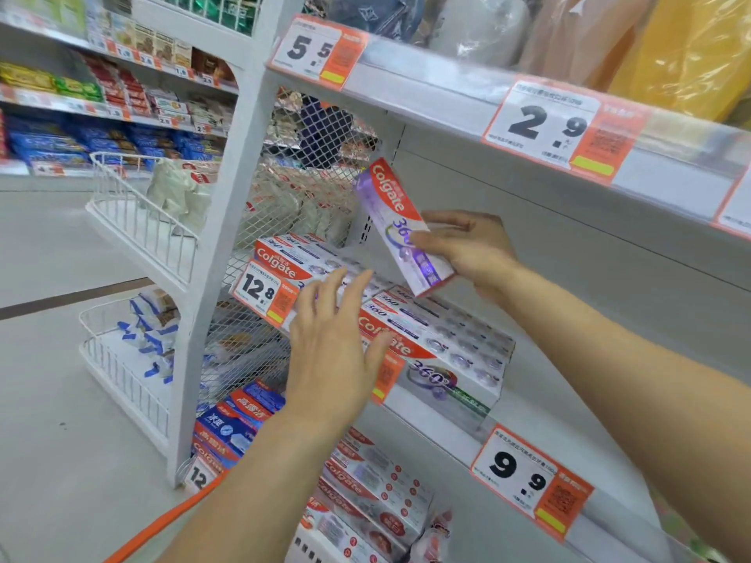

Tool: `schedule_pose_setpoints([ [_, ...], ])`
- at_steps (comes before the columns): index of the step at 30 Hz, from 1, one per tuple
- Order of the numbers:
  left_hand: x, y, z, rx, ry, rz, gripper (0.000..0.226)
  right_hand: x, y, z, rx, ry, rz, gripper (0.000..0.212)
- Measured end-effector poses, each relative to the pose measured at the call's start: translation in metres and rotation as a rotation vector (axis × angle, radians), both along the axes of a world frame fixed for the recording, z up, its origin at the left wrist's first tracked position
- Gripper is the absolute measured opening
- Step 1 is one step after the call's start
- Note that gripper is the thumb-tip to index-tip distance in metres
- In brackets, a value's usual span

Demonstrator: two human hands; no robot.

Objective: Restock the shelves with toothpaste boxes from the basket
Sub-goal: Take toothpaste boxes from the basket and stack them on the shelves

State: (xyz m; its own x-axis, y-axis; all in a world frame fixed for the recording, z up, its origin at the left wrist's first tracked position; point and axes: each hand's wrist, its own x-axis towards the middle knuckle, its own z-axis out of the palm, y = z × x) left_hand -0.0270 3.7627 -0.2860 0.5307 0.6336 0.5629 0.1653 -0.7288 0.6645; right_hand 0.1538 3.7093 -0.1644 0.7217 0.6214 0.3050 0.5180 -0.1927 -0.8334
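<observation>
Centre frame, we see the right hand (467, 247) pinching the lower end of a box (400, 225), its long axis tilted up-left above the shelf stack (430, 339), while the left hand (333, 351), fingers spread and empty, hovers nearer that stack.

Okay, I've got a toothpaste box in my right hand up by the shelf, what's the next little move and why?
Probably lower the purple-and-white Colgate 360 toothpaste box and lay it flat on the stacked matching boxes. Your right hand holds it tilted in the air above that row, while your left hand hovers open over the stack, seemingly ready to steady it. The white shelf beside the stack is bare.
</observation>
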Motion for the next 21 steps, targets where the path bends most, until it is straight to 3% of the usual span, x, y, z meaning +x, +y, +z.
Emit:
schedule_pose_setpoints([
  [3, 0.011, 0.006, -0.004, -0.006, 0.129, -0.086, 0.067, 0.029, 0.047, -0.001, -0.063, -0.233, -0.056, 0.041],
  [7, 0.018, 0.017, -0.014, 0.053, 0.237, -0.124, 0.065, 0.052, 0.091, -0.013, -0.174, -0.352, -0.029, 0.045],
  [13, 0.017, 0.026, -0.025, 0.097, 0.217, -0.150, 0.064, 0.065, 0.113, -0.047, -0.361, -0.291, 0.113, 0.051],
  [21, 0.019, 0.028, -0.028, 0.122, 0.188, -0.148, 0.064, 0.069, 0.096, -0.057, -0.504, -0.282, 0.230, 0.030],
])
